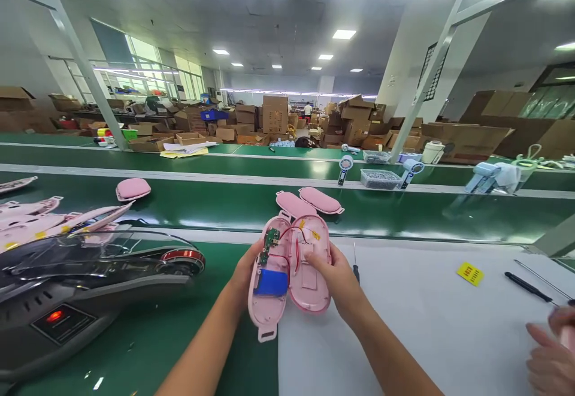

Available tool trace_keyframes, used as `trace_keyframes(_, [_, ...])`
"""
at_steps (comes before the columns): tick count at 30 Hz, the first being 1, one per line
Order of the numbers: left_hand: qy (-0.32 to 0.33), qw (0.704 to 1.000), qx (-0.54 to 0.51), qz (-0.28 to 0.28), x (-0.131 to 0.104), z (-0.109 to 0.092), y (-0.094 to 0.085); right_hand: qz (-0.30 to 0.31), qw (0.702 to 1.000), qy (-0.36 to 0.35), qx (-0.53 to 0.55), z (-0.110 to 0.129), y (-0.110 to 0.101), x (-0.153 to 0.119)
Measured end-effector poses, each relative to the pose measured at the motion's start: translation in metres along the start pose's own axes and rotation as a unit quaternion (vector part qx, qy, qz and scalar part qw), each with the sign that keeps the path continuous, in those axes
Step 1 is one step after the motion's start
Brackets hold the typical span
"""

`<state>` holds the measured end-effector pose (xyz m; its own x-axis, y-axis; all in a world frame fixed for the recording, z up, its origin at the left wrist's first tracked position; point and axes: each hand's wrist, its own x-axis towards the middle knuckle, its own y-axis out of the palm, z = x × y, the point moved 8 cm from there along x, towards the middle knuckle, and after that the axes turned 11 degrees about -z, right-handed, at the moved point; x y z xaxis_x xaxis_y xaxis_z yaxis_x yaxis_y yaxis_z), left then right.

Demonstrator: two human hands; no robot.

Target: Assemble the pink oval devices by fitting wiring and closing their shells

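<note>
We see a grey machine with a red light (58,315) at left | pink shells (31,222) stacked behind it | one closed pink case (133,189) on the green belt | a yellow label (469,274) and a black screwdriver (527,287) on the white mat | a co-worker's hand (550,357) at far right.

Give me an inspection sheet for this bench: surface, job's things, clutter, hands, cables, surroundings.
Surface: green conveyor belt behind a white bench mat.
Job's things: opened pink plastic oval casing showing a blue battery and green circuit board.
Clutter: closed pink oval shells, black screwdriver, yellow label, grey tape dispenser machine.
Hands: left hand and right hand each grip a casing half; a co-worker's hand at lower right.
Cables: red wires inside the casing.
Surroundings: stacked cardboard boxes, ceiling lights.
</note>
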<state>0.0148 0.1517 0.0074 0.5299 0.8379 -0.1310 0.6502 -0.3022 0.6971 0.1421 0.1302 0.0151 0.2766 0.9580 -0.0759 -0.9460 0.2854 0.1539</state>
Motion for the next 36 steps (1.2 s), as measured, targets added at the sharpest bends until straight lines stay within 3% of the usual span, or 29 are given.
trace_keyframes(5, [-0.055, 0.998, -0.007, 0.001, 0.002, 0.008, -0.009, 0.004, 0.997, 0.038, -0.069, -0.006, -0.014, 0.010])
trace_keyframes(11, [-0.091, 0.996, 0.004, -0.003, -0.001, 0.011, -0.022, -0.020, 0.991, -0.011, -0.133, 0.007, -0.028, 0.014])
trace_keyframes(17, [-0.059, 0.998, -0.028, -0.018, 0.004, 0.012, -0.010, 0.019, 0.989, 0.004, -0.147, 0.001, -0.018, 0.011])
trace_keyframes(20, [-0.032, 0.997, -0.062, -0.023, 0.007, 0.010, -0.004, -0.006, 0.978, -0.030, -0.205, -0.006, -0.016, 0.014])
trace_keyframes(23, [-0.030, 0.996, -0.081, -0.022, 0.009, 0.010, -0.003, -0.069, 0.952, -0.088, -0.283, -0.007, -0.022, 0.016])
trace_keyframes(28, [-0.052, 0.995, -0.083, -0.022, 0.013, 0.013, -0.003, -0.116, 0.898, -0.213, -0.366, 0.011, -0.022, 0.008])
trace_keyframes(30, [-0.056, 0.995, -0.084, -0.030, 0.014, 0.014, -0.004, -0.064, 0.883, -0.263, -0.382, 0.018, -0.013, 0.003])
trace_keyframes(34, [-0.050, 0.995, -0.082, -0.040, 0.017, 0.014, -0.007, 0.120, 0.850, -0.336, -0.387, 0.016, 0.014, -0.013])
trace_keyframes(36, [-0.052, 0.995, -0.080, -0.040, 0.017, 0.015, -0.009, 0.149, 0.837, -0.350, -0.393, 0.011, 0.019, -0.016])
